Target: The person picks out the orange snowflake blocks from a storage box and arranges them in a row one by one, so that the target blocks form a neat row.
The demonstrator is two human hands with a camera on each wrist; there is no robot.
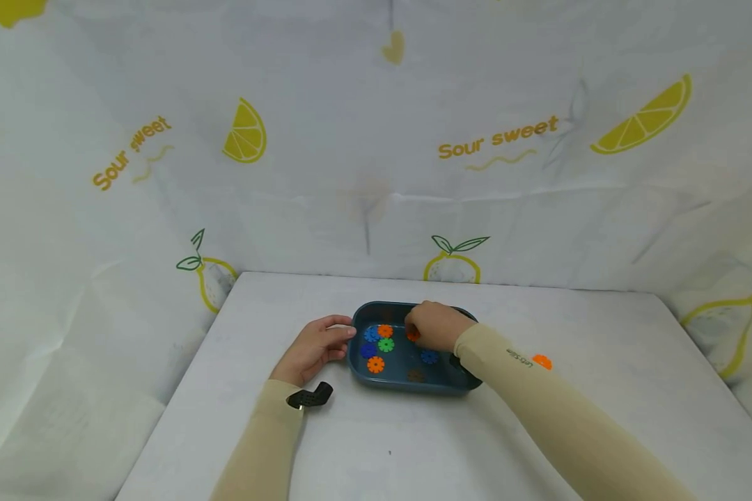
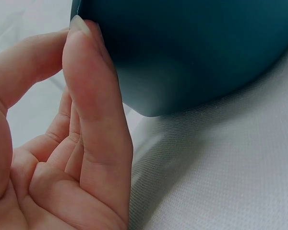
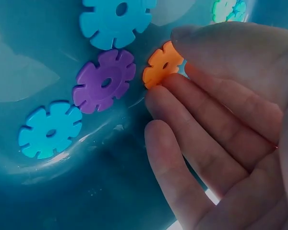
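Observation:
A dark teal tray [image 1: 407,385] stands on the table, with several notched plastic discs in it. My left hand [image 1: 313,348] is at the tray's left end; in the left wrist view its thumb [image 2: 93,81] and forefinger pinch the tray's edge. Inside the tray, my right hand [image 1: 437,325] pinches an orange notched disc [image 3: 161,64] between thumb and fingertips. Near it in the right wrist view lie a purple disc [image 3: 104,81] and a light blue disc [image 3: 50,129]. Green [image 1: 385,344] and orange discs [image 1: 375,364] sit in the tray's left half.
Another orange disc [image 1: 542,361] lies on the white tabletop, right of the tray and partly behind the right sleeve [image 1: 539,396]. A brown disc [image 1: 416,375] is near the tray's front wall. Behind the table hangs a white lemon-print cloth [image 1: 351,139].

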